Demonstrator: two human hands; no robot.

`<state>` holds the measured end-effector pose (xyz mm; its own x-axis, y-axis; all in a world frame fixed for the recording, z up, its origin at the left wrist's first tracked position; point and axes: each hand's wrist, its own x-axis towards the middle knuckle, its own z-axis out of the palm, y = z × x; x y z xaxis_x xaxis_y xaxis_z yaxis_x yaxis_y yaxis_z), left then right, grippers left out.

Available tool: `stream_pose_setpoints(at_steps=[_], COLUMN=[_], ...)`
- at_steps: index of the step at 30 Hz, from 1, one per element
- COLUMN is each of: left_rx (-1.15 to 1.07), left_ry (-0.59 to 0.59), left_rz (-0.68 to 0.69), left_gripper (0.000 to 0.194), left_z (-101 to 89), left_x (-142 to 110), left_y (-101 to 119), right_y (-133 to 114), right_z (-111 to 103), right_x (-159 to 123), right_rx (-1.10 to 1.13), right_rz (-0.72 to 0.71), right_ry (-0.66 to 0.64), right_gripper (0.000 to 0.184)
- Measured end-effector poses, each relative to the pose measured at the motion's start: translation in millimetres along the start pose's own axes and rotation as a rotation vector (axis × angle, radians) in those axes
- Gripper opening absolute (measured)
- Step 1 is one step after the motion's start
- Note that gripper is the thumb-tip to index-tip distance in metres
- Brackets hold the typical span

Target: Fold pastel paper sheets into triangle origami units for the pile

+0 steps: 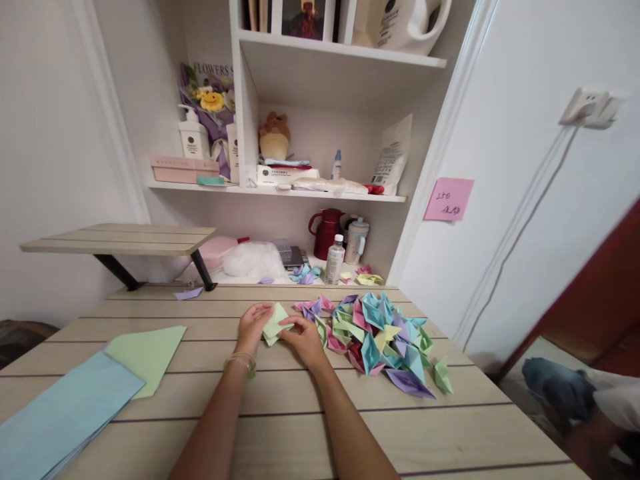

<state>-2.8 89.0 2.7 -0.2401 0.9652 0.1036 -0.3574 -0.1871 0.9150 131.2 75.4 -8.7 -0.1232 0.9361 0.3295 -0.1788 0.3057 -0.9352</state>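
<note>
Between my two hands is a small piece of folded light green paper, held just over the table in the middle of the head view. My left hand grips its left side, fingers bent round the edge. On the right side, my right hand pinches the paper between thumb and fingers. A bracelet circles my left wrist. Close to my right hand lies a heap of folded paper boats in blue, green, pink, purple and yellow. The fingers partly cover the folded paper.
At the left lie blue paper sheets and a light green sheet. A raised wooden stand is behind them. Along the back are a plastic bottle, a red jug and a tumbler. A person is at the lower right.
</note>
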Motion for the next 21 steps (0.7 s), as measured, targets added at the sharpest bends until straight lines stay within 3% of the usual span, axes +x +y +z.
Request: stream_pose_setpoints(at_steps=[9,13,17,21], left_rx=[-0.01,0.017,0.049,0.051], left_ry=[-0.202,-0.246,-0.197,-0.123], left_rz=[-0.125,-0.131,-0.133,-0.091], left_gripper=[0.039,0.047,0.045,0.036], left_z=[6.5,7.8,6.0,2.9], left_x=[-7.7,-9.6,-6.2,-1.5], left_y=[5.8,5.9,1.6,-4.1], right_y=[8.0,8.1,8.0,8.3], right_z=[-6.4,-7.5,-6.2,-7.0], right_x=[7.1,7.7,7.6,6.9], right_rx=[-0.009,0.031,0.167,0.116], right_rz=[0.01,-0.001,0.004,-0.011], right_ry=[0.272,0.331,0.331,0.34], right_gripper=[0.03,0.03,0.032,0.023])
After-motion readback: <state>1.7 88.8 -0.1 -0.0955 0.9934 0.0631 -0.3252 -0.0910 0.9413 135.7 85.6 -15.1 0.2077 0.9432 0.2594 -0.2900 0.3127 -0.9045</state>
